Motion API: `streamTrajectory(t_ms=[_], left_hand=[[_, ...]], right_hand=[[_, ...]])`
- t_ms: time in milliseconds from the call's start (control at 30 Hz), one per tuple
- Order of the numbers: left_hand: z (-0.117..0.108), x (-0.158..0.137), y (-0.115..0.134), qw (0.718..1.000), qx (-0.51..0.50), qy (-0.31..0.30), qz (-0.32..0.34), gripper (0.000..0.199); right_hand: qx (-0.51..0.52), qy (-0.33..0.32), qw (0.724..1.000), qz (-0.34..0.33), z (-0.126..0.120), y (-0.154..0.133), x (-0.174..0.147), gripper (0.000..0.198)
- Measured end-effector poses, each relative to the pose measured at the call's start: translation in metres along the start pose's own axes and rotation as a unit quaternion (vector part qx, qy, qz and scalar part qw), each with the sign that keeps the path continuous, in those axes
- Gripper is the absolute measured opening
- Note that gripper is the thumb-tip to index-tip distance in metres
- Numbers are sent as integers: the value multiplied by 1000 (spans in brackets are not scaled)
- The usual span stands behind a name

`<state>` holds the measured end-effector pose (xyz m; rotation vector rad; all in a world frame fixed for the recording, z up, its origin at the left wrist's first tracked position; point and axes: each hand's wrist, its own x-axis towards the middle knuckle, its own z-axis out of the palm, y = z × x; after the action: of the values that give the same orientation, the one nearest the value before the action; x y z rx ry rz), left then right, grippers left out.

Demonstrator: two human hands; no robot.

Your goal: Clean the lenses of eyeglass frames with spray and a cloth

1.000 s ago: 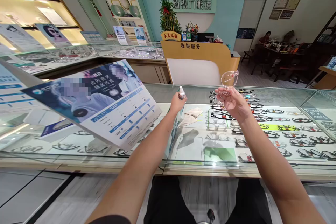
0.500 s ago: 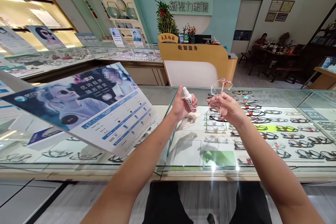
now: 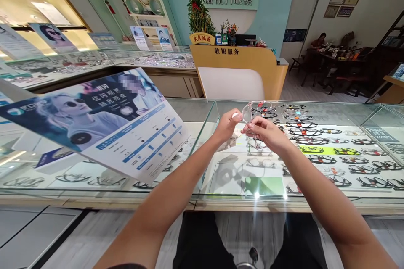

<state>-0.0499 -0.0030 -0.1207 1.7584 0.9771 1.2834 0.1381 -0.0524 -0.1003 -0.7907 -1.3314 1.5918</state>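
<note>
My left hand (image 3: 227,127) is wrapped round a small white spray bottle (image 3: 235,114), its nozzle end turned toward the eyeglasses; most of the bottle is hidden by my fingers. My right hand (image 3: 267,133) pinches a pair of clear-framed eyeglasses (image 3: 247,113), held tilted just to the right of the bottle. Both hands are close together above the glass display counter (image 3: 227,195). Below my left hand lies a pale crumpled cloth (image 3: 232,139), partly covered by the hand.
Rows of eyeglasses (image 3: 321,159) lie inside the counter on the right. A large printed board (image 3: 94,124) leans over the counter at left. Beyond stands a yellow cashier desk (image 3: 233,56). A person (image 3: 320,40) sits at a dark table at far right.
The spray bottle in my left hand has turned and come close to the eyeglasses. My right hand has moved slightly left and tilted the eyeglasses. The view has shifted slightly.
</note>
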Motion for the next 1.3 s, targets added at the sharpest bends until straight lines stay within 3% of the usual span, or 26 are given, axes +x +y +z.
streamTrajectory(t_ms=[333, 533, 633, 967, 1100, 1300], left_hand=[[0, -3, 1, 999, 41, -7, 24, 58], [11, -9, -2, 995, 75, -57, 47, 57], [19, -11, -3, 992, 83, -76, 60, 59], [23, -15, 3, 992, 99, -58, 47, 57], [15, -9, -8, 995, 101, -13, 4, 45], [-27, 19, -47, 970, 160, 146, -107, 9]], right_hand=[[2, -20, 1000, -9, -3, 0, 1, 50], [29, 48, 994, -90, -12, -7, 6, 53], [36, 53, 993, -98, -13, -6, 9, 53], [43, 61, 993, -96, -13, -1, 11, 55], [48, 75, 992, -93, -16, -2, 12, 57], [41, 94, 991, -89, -20, -1, 13, 58]])
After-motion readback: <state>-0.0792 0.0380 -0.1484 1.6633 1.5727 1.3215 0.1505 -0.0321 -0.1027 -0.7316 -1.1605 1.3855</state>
